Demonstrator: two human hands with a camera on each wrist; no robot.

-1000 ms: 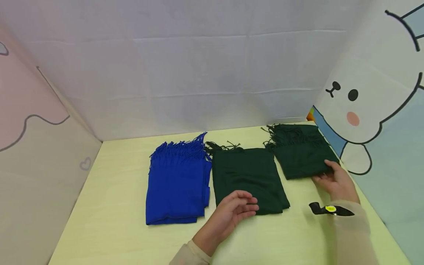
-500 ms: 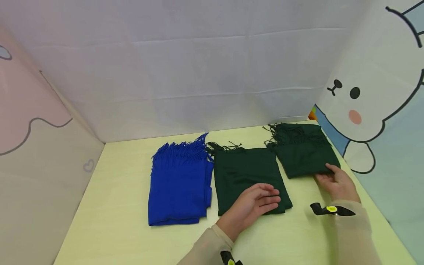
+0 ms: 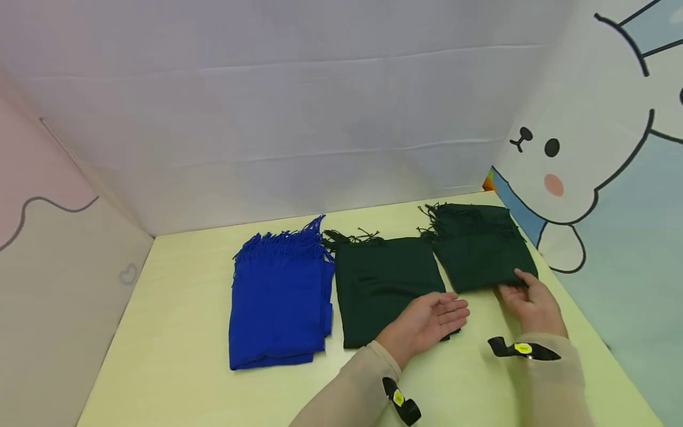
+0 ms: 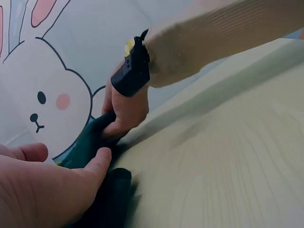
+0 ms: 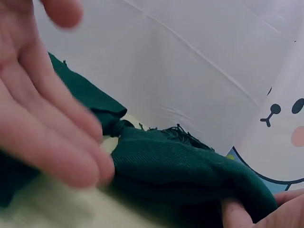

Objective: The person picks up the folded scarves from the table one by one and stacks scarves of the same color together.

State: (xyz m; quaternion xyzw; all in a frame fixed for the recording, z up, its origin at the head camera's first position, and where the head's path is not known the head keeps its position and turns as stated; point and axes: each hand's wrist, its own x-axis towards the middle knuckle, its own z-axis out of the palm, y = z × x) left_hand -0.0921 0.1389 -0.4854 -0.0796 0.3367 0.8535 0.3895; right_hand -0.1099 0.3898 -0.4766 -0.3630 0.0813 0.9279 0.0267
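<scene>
On the right lies a folded dark green scarf (image 3: pixel 482 255) with fringe along its upper left side. My right hand (image 3: pixel 533 305) pinches its near right corner, thumb on top and fingers beneath; in the right wrist view that edge of the scarf (image 5: pixel 175 164) is lifted off the table. My left hand (image 3: pixel 427 323) is over the near right part of a second folded green scarf (image 3: pixel 384 279), palm turned to the right and fingers extended, holding nothing. Left of these lies a folded blue scarf (image 3: pixel 280 302), its fringe pointing away.
All three scarves are on a pale wood-look table (image 3: pixel 176 332). A white cloth backdrop (image 3: pixel 299 130) stands behind the table, and a printed panel with a cartoon rabbit (image 3: pixel 576 142) runs along its right edge.
My left hand has moved right across the middle green scarf, towards the right one, and its fingers have straightened. My right hand keeps its pinch on the corner.
</scene>
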